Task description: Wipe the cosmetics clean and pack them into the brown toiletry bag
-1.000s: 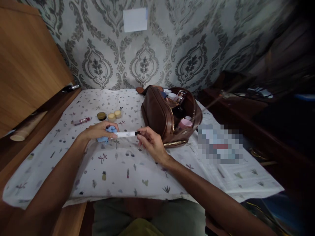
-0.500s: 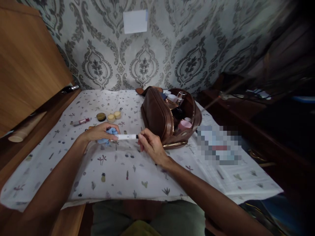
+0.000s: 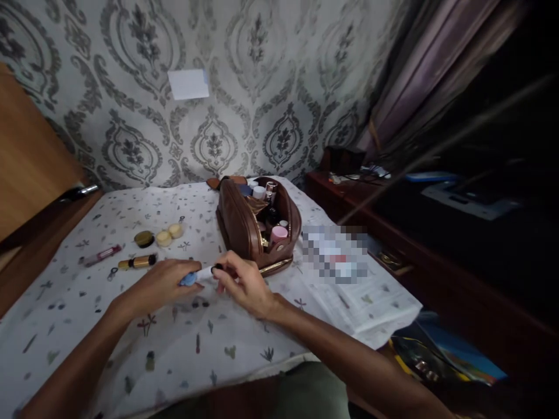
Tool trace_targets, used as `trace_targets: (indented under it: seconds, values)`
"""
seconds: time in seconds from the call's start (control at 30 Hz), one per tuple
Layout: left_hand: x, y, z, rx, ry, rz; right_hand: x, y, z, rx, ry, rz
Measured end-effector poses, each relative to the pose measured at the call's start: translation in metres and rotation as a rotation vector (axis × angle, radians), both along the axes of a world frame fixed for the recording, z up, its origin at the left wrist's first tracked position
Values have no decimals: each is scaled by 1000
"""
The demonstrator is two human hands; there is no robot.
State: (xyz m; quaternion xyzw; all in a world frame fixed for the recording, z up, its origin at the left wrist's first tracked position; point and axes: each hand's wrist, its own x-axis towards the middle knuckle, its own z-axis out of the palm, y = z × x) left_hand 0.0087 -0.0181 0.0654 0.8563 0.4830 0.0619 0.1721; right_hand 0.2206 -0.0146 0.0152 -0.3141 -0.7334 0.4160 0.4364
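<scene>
A slim white tube with a black cap lies level between my two hands, just above the patterned cloth. My left hand is closed round a crumpled blue cloth, which wraps the tube's left end. Thumb and fingers of my right hand pinch the capped end. Just behind my right hand stands an open brown cosmetic bag, with a pink-lidded jar and other small containers inside. Near my left hand lies a gold and black tube.
Further left are a pink clear tube, a dark round pot and two cream-coloured round pots. A blurred-out packet lies right of the bag. The white patterned cloth covers the table; a dark cabinet borders it.
My view has turned to the right, so everything sits further left in it. Both hands still hold the tube; less of its white body shows between them, and the gold and black tube is now uncovered.
</scene>
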Motion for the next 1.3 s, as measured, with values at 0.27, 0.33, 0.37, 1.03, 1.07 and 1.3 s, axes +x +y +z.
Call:
trace_targets:
  seconds: [0.27, 0.33, 0.37, 1.03, 1.07, 1.3]
  values:
    - [19, 0, 11, -276, -260, -165, 57, -19, 25, -153, 461, -145]
    - [36, 0, 12, -318, -339, -220, 66, -23, 29, -213, 592, -136]
    - [46, 0, 11, -352, -386, -250, 71, -25, 30, -241, 649, -128]
    - [90, 40, 8, 897, -94, -280, 162, -7, 77, 208, 372, -608]
    - [91, 39, 7, 910, -113, -276, 159, 0, 79, 221, 344, -604]
    - [99, 40, 6, 915, -134, -263, 136, 51, 86, 247, 198, -412]
